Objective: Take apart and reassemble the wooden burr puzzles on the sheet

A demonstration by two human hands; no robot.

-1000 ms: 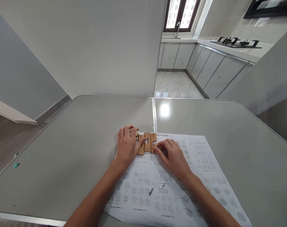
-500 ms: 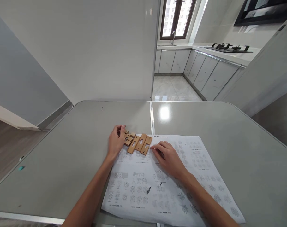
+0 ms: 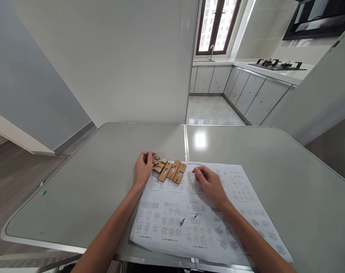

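Several notched wooden puzzle pieces (image 3: 174,170), some marked with dark numerals, lie side by side across the top left part of a printed paper sheet (image 3: 172,242). My left hand (image 3: 144,168) is at the left end of the group, its thumb and fingers closed on a wooden puzzle piece (image 3: 156,157) that they partly hide. A small wooden block (image 3: 164,161) sits just behind the row. To the right of the pieces, my right hand (image 3: 210,182) hovers over or rests on the sheet, fingers curled together and nothing visible in them.
The sheet carries small line drawings and two dark marks or tears. It lies over the metal seam (image 3: 186,142) of a grey table (image 3: 89,189). A small teal object (image 3: 43,193) is near the left table edge. Beyond are a wall and a kitchen with a stove (image 3: 277,65).
My right hand has drawn away to the right from the end of the row of pieces. My left hand stays at the left end. The camera view has shifted slightly.
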